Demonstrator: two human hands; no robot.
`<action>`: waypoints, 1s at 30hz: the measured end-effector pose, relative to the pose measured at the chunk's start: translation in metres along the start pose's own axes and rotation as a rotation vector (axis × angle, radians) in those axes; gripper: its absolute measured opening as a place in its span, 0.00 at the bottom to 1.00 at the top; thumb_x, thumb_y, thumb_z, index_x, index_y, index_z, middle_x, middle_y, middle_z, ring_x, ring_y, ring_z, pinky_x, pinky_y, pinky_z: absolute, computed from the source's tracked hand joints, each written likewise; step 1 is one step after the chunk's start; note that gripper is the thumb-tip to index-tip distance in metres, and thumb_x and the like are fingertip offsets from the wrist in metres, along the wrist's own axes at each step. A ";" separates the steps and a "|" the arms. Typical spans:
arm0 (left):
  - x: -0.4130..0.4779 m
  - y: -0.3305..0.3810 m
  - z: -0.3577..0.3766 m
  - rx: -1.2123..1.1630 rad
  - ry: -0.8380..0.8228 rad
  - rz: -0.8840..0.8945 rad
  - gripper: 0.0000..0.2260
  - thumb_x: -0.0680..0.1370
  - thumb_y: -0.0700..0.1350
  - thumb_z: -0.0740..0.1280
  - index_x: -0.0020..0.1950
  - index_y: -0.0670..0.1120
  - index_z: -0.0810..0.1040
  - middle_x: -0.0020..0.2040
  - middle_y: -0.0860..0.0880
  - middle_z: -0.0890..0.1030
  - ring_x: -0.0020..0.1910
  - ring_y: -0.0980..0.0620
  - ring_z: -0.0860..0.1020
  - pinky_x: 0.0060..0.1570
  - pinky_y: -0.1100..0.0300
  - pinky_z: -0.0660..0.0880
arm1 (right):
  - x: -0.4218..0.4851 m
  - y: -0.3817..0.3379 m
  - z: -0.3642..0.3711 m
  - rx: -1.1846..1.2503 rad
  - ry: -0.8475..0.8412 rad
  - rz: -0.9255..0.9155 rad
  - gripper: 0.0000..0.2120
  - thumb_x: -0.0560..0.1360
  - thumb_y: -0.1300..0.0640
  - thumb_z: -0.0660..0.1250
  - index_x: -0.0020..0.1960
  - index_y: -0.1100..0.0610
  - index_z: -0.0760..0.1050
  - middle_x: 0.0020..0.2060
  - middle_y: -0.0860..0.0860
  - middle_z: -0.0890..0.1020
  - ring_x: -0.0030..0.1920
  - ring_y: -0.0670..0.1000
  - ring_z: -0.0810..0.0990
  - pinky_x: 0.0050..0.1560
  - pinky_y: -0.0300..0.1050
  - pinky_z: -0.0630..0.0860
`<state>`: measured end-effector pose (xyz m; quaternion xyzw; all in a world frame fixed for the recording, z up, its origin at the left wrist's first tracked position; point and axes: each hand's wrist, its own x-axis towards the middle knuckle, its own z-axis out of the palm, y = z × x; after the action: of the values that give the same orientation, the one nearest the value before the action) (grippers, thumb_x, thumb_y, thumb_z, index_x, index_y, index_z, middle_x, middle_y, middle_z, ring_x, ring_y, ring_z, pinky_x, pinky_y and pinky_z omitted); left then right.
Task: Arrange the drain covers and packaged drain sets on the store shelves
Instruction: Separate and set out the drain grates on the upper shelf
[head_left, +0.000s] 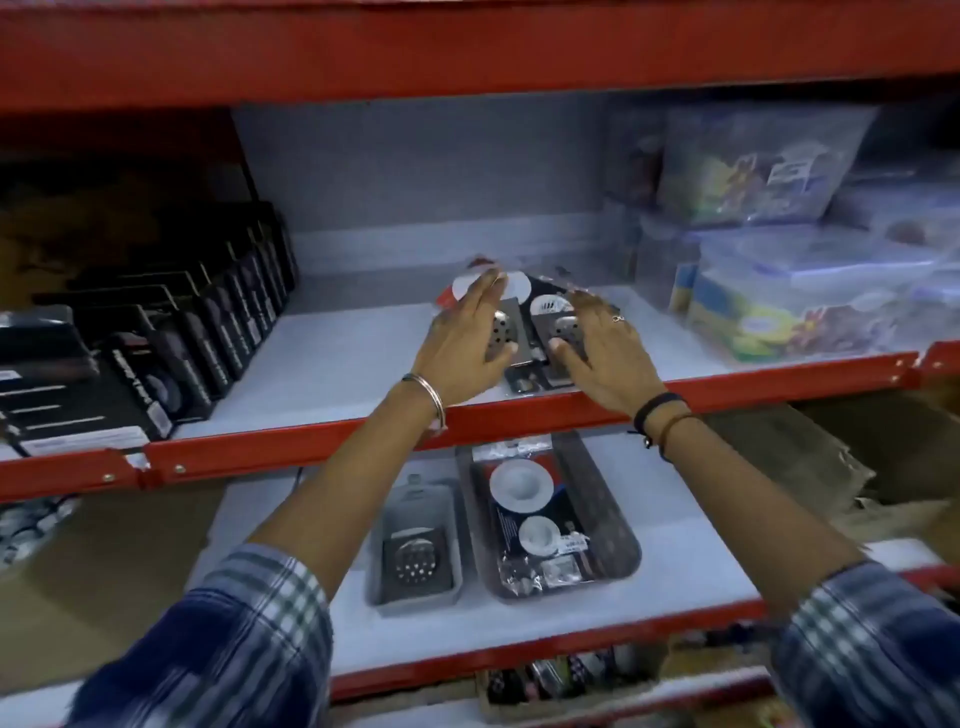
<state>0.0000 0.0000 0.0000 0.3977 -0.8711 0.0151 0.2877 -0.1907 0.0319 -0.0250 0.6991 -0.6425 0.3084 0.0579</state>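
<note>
Two flat, spread hands bracket the packaged drain sets (524, 325): my left hand (470, 343) presses its left edge, my right hand (597, 353) its right. Gripping nothing, fingers point along its long axis, running away from me.

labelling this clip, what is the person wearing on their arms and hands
Both forearms are bare, with blue, white and dark checked shirt sleeves pushed up near the elbows. The left hand has a thin metal bangle at the wrist. The right hand has a small ring on one finger, plus a dark band and a thin brown cord at the wrist. No gloves.
</note>
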 end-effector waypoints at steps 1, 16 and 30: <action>0.009 -0.004 0.004 0.052 -0.114 -0.040 0.37 0.75 0.52 0.66 0.77 0.44 0.49 0.79 0.46 0.49 0.77 0.46 0.53 0.73 0.45 0.59 | 0.009 0.013 0.002 -0.001 -0.104 0.001 0.33 0.75 0.44 0.60 0.75 0.57 0.55 0.73 0.58 0.64 0.72 0.58 0.64 0.71 0.58 0.63; 0.045 -0.044 0.018 0.348 -0.414 -0.002 0.50 0.64 0.59 0.73 0.77 0.47 0.48 0.72 0.43 0.62 0.70 0.42 0.62 0.68 0.47 0.62 | 0.070 0.060 -0.006 -0.118 -0.580 -0.219 0.48 0.61 0.37 0.75 0.73 0.50 0.57 0.71 0.51 0.63 0.70 0.54 0.63 0.70 0.50 0.62; -0.003 -0.126 -0.051 0.045 -0.496 -0.206 0.48 0.64 0.51 0.76 0.75 0.49 0.50 0.68 0.48 0.67 0.66 0.47 0.64 0.63 0.56 0.67 | 0.090 -0.041 0.003 0.052 -0.538 -0.251 0.48 0.57 0.31 0.72 0.71 0.49 0.63 0.65 0.47 0.68 0.66 0.51 0.67 0.69 0.47 0.65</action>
<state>0.1144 -0.0709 0.0156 0.4821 -0.8694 -0.0927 0.0564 -0.1532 -0.0400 0.0309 0.8309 -0.5352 0.1188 -0.0948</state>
